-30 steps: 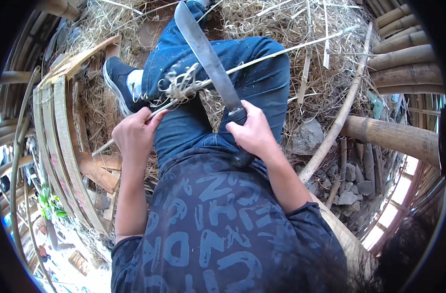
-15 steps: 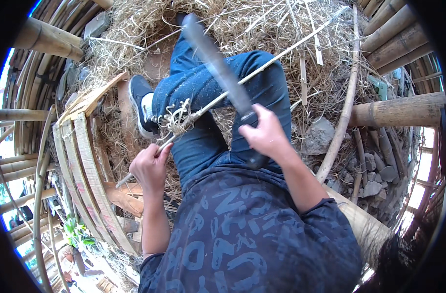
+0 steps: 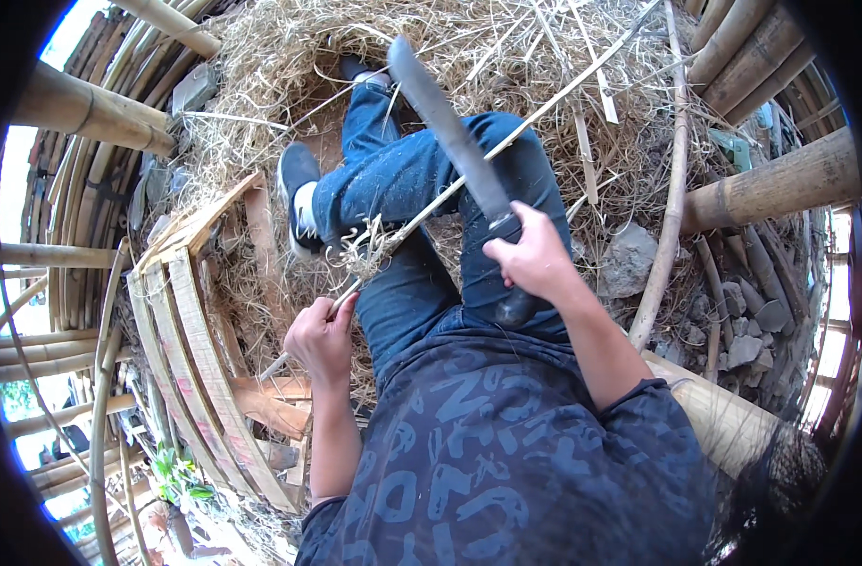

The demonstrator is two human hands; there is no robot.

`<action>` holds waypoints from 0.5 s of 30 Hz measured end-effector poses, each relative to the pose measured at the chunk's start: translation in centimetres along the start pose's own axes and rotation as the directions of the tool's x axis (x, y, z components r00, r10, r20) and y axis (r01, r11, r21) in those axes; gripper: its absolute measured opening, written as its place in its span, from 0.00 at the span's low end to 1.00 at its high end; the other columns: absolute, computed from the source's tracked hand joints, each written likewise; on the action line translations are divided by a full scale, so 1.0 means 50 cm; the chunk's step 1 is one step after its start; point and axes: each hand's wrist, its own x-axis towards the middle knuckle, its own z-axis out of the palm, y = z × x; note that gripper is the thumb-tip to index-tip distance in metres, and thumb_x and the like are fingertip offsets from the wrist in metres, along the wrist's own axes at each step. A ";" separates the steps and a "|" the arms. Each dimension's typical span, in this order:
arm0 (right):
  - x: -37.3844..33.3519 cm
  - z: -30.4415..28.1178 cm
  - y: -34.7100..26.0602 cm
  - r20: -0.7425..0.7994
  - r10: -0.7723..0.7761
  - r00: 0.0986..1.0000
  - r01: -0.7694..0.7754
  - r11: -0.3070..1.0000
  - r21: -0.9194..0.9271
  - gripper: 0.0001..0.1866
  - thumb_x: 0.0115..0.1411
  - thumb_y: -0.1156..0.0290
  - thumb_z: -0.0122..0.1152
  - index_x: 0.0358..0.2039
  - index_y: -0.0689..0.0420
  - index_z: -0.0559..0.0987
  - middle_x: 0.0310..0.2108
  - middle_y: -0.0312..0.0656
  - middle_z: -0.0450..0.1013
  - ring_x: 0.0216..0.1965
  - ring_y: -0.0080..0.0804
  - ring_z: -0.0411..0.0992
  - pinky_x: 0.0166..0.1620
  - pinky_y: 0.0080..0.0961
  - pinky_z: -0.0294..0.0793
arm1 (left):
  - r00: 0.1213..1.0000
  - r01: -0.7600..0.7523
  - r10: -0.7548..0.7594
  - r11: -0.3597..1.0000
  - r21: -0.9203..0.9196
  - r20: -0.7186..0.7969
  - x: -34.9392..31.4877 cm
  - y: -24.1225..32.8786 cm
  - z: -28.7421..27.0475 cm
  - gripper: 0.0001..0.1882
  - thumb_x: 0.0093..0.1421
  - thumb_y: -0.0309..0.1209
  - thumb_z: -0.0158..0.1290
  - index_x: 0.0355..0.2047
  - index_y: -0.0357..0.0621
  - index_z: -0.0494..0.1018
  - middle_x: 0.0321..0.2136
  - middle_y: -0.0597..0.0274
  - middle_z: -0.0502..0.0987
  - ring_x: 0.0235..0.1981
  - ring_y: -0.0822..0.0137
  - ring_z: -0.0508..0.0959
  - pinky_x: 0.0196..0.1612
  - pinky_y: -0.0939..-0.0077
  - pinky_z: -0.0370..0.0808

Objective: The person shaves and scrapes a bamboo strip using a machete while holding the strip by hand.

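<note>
My left hand (image 3: 320, 332) is closed around the lower end of a long thin stick (image 3: 535, 115), thumb pressed along it. The stick slants up to the right across my thighs. Just above that hand, curled pale shavings (image 3: 367, 253) hang bunched on it. In my right hand (image 3: 535, 253) is a machete, gripped by its black handle (image 3: 519, 307). Its grey blade (image 3: 440, 108) points up and left over my raised leg and crosses the stick from above. Whether the edge touches the stick I cannot tell.
Dry shavings (image 3: 280, 85) cover the ground around my legs. A slatted wooden crate (image 3: 200, 330) stands at my left. To the right are a curved pole (image 3: 674, 189), a rock (image 3: 629, 261), broken rubble (image 3: 747, 349) and thick bamboo poles (image 3: 770, 184).
The whole view has shifted, so the scene sits a little further right and lower. The machete blade, blurred before, looks sharper now. Both hands keep their grips.
</note>
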 end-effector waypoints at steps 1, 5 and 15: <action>0.004 -0.007 0.005 -0.048 -0.018 0.999 0.017 1.000 -0.019 0.09 0.52 0.77 0.57 0.34 0.66 0.71 0.18 0.42 0.71 0.15 0.27 0.71 0.20 0.27 0.72 | 1.000 0.004 -0.004 1.000 -0.001 0.002 -0.002 0.002 -0.002 0.21 0.51 0.47 0.65 0.17 0.43 0.73 0.12 0.60 0.70 0.14 0.60 0.69 0.20 0.66 0.61; -0.006 0.022 0.029 -0.102 -0.106 0.989 0.089 0.982 -0.165 0.16 0.51 0.75 0.59 0.39 0.71 0.72 0.23 0.48 0.75 0.20 0.33 0.76 0.25 0.30 0.75 | 1.000 -0.003 0.003 1.000 0.009 -0.021 0.025 0.036 -0.001 0.22 0.51 0.48 0.65 0.15 0.43 0.73 0.11 0.62 0.69 0.12 0.62 0.67 0.19 0.68 0.58; -0.005 -0.005 -0.044 -0.021 -0.140 0.990 0.139 0.988 -0.062 0.23 0.49 0.74 0.59 0.47 0.71 0.72 0.25 0.47 0.76 0.26 0.33 0.77 0.33 0.30 0.76 | 0.998 0.039 -0.043 0.996 -0.080 -0.045 0.062 0.076 -0.012 0.30 0.55 0.57 0.59 0.15 0.42 0.71 0.09 0.62 0.65 0.12 0.63 0.64 0.19 0.69 0.57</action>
